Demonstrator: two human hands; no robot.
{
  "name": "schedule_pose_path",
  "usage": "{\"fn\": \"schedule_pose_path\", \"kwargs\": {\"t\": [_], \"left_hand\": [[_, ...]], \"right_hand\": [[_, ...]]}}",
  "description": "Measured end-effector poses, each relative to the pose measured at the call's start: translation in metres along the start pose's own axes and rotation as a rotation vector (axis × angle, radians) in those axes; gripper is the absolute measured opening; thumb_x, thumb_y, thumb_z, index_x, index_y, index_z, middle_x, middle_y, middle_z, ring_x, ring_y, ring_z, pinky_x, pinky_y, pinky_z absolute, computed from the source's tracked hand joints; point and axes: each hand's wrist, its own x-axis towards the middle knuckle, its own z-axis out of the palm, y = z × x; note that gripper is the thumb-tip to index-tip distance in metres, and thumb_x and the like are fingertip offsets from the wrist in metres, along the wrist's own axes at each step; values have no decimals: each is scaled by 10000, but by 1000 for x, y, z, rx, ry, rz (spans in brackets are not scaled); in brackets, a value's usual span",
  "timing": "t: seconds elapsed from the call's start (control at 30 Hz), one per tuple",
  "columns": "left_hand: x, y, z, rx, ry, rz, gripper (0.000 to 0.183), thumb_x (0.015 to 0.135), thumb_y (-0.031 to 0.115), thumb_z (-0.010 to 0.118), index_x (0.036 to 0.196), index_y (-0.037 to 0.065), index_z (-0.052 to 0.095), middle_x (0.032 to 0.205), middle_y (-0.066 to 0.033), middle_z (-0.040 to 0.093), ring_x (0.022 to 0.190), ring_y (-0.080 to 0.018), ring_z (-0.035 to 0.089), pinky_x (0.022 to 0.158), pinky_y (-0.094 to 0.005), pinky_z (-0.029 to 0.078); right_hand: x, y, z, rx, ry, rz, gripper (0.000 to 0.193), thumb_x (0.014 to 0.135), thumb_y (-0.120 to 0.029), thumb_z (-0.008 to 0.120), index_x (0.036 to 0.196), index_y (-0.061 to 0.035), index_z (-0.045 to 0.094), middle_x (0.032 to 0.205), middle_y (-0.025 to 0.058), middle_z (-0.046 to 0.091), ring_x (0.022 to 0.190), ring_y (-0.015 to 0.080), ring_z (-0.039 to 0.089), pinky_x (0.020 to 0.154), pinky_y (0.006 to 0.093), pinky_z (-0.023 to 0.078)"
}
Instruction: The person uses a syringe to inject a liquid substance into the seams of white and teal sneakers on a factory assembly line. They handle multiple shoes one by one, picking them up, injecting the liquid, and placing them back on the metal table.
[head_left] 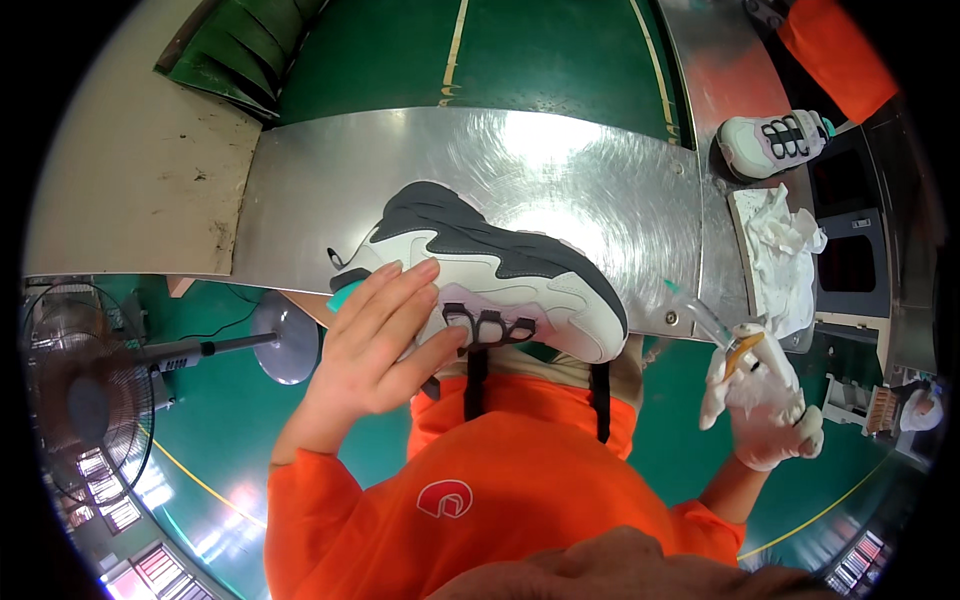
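Note:
A white sneaker (505, 275) with a dark grey sole, pale lilac panels and black lace loops lies tilted on its side at the near edge of the steel bench. Its sole faces away from me and its toe points right. My bare left hand (385, 335) holds it near the heel and collar, fingers along the side, thumb by the laces. Off the bench's edge at the right, my right hand (765, 400), in a white glove, is closed around a slim see-through stick (705, 318) with a greenish tip and a yellowish band. The stick is apart from the sneaker.
A second, similar sneaker (770, 145) stands at the far right, beyond a crumpled white cloth (780, 245) on a board. The green conveyor belt (550, 60) runs beyond the steel bench (330, 170). A standing fan (95, 395) is at the left.

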Motion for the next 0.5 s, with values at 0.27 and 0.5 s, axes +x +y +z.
{"fn": "schedule_pose_path", "kwargs": {"t": [0.27,0.5], "left_hand": [[8,-1,-1,11,-3,-22,222,711,123,776,913,149,687,1059,-111,634,1096,-315,649,917,-450,542],[8,-1,0,12,-2,-20,212,702,133,784,892,151,690,1058,-112,646,1085,-309,655,915,-445,544]], "right_hand": [[20,11,20,229,11,99,888,771,-516,697,1327,104,388,960,279,553,619,323,587,519,390,530],[34,17,23,248,-39,124,752,853,-424,660,1333,99,410,965,312,569,607,338,611,534,375,540]]}}
